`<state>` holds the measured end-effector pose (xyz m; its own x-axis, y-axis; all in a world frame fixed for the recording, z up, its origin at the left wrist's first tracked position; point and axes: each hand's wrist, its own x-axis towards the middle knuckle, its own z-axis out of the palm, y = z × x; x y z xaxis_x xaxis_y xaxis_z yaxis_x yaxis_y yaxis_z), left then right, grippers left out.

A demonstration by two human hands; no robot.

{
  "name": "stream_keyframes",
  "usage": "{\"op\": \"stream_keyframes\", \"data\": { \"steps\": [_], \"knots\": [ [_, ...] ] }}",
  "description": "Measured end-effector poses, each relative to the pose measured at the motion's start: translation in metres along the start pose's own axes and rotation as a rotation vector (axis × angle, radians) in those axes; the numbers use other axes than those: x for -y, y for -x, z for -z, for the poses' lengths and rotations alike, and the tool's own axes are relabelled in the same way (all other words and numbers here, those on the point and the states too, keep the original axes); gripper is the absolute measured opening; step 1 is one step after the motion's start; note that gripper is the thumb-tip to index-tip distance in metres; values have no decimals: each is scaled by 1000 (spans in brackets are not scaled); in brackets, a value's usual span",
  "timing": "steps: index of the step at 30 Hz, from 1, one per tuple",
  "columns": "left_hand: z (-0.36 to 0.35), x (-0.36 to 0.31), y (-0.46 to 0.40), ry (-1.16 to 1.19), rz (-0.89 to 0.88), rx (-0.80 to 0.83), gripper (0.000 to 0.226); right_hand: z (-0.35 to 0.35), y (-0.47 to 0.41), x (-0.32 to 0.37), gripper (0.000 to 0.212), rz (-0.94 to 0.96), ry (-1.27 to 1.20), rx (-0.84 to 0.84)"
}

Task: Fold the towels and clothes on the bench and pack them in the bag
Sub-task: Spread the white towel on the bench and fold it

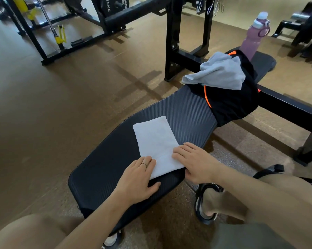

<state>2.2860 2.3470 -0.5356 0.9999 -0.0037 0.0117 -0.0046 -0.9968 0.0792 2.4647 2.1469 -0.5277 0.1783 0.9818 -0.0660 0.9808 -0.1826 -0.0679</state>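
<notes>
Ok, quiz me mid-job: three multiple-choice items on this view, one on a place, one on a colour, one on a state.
1. Where is the grey towel?
A. on the black garment
B. on the floor
C. under the bottle

2. What colour is the garment's trim?
A. yellow
B. orange
C. blue

3. What state is the white towel in?
A. crumpled
B. rolled
C. folded flat

Answers: 1 A, it drapes over the garment; 2 B, an orange stripe edges it; 3 C, it lies as a flat rectangle on the bench under both hands, left, right.
</notes>
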Motion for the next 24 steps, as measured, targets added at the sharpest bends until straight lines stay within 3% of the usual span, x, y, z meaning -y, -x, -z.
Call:
{"op": "stream_keyframes", "data": {
  "steps": [6, 9, 14, 17, 24],
  "knots": [
    [1, 0, -8, 65, 121, -37, 37, 1, -11, 5, 28, -248, -317, -171],
    [10, 6, -9, 322, 296, -101, 20, 6, -18, 3, 26, -377, -498, -211],
    [16, 21, -17, 770, 563, -130, 12, 20, -32, -1, 8, -545, -725, -144],
    [12, 23, -20, 945, 690, -143, 6, 19, -46, -3, 13, -659, -819, -117],
    [7, 29, -35, 932, 803, -95, 6, 2, -63, -4, 20, -758, -745, -145]
  ]
}}
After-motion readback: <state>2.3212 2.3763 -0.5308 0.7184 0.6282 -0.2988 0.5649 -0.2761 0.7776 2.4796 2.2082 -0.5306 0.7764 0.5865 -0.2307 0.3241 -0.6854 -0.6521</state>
